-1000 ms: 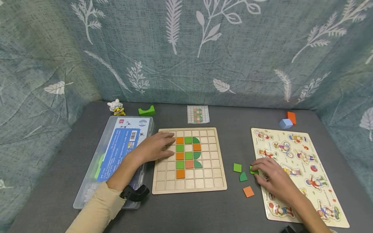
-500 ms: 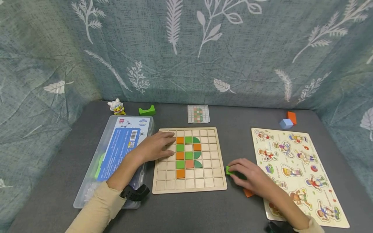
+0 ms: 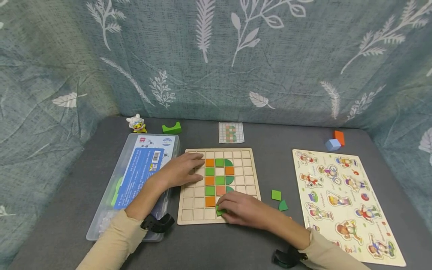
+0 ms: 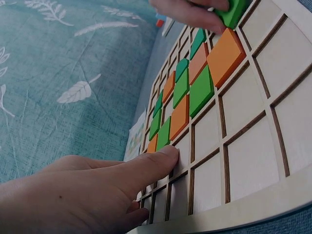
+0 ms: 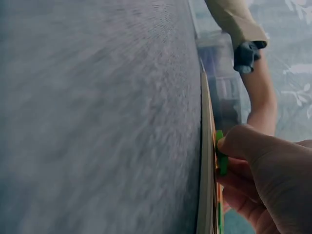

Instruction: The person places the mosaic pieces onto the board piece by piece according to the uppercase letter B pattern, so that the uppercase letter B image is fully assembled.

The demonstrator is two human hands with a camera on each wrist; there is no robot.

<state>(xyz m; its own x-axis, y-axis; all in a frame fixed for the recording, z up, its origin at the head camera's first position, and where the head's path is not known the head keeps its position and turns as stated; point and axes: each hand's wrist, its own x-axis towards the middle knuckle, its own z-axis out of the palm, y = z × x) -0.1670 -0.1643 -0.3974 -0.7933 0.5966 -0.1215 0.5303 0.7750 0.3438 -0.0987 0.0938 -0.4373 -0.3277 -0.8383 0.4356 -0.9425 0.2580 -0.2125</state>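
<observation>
A square wooden grid board (image 3: pixel 189 214) lies at the middle of the table, with orange, green and pink square tiles and dark green quarter-round tiles set in its cells. My right hand (image 3: pixel 244 210) pinches a green square tile (image 3: pixel 219 210) over the lower part of the board, just right of the lowest orange tile (image 3: pixel 210 201). In the right wrist view the thumb and fingers grip that tile by its edges. My left hand (image 3: pixel 180 170) rests on the board's left side with its fingers relaxed, holding nothing; its fingertips lie near the left tile column.
Right of the board lie a green square tile (image 3: pixel 276 195), a dark green quarter-round tile (image 3: pixel 282 205) and a mostly hidden orange one. A picture puzzle board (image 3: pixel 347 202) stands farther right, a plastic case (image 3: pixel 135 180) left. A small pattern card (image 3: pixel 231 132) lies behind.
My right hand has picked up a green square tile by the puzzle board and carried it left onto the grid board. My left hand has stayed in place.
</observation>
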